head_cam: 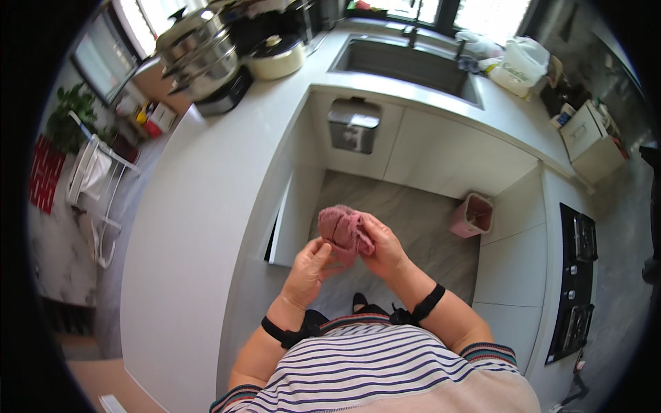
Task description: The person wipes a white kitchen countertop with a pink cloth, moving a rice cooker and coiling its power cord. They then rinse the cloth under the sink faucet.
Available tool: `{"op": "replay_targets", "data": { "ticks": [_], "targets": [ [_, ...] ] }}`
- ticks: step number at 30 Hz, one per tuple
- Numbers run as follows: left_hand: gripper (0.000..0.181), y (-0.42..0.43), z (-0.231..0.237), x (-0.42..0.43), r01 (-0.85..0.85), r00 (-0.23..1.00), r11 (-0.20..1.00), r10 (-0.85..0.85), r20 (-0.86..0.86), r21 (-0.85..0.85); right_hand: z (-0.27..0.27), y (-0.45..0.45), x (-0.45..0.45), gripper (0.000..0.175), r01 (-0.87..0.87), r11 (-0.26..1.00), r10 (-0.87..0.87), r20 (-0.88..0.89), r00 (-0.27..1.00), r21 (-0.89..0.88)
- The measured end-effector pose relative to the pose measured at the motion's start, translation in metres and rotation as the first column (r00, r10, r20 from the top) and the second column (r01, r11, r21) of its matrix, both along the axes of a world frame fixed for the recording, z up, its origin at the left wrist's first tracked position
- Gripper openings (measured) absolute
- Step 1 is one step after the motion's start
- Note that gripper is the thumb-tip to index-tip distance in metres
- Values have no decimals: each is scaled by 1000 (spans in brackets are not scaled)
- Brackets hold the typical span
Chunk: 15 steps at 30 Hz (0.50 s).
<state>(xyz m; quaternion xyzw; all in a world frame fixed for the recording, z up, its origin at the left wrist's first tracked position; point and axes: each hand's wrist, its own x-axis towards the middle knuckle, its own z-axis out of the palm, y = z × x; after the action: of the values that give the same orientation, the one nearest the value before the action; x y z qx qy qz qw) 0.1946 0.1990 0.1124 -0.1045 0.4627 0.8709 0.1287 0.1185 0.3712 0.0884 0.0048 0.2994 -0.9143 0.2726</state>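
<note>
A crumpled pink cloth [338,229] is held up in front of my body, over the grey kitchen floor. My right hand [383,245] grips its right side between thumb and fingers. At the cloth's lower left edge is my left hand [310,268], its thumb and fingertips against the fabric; some of its fingers are partly hidden and slightly blurred. The cloth is bunched, with a loose part hanging between the two hands.
A white countertop [191,222] runs along the left, bearing a steel steamer [199,57] and a cream pot [277,58]. Ahead is a sink [408,67]. An open drawer [292,222] juts out at left. A pink bin [472,215] stands near the gas hob [573,284].
</note>
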Motion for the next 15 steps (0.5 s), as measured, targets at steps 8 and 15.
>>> {"op": "replay_targets", "data": {
  "ticks": [8,15],
  "targets": [
    [17,45,-5,-120,36,999,998,-37,-12,-54,15,79,-69,29,137,928,-61,-223,973,346],
    [17,43,-6,-262,-42,996,945,63,-56,325,18,124,-188,19,170,881,-96,-186,978,441]
  ]
}}
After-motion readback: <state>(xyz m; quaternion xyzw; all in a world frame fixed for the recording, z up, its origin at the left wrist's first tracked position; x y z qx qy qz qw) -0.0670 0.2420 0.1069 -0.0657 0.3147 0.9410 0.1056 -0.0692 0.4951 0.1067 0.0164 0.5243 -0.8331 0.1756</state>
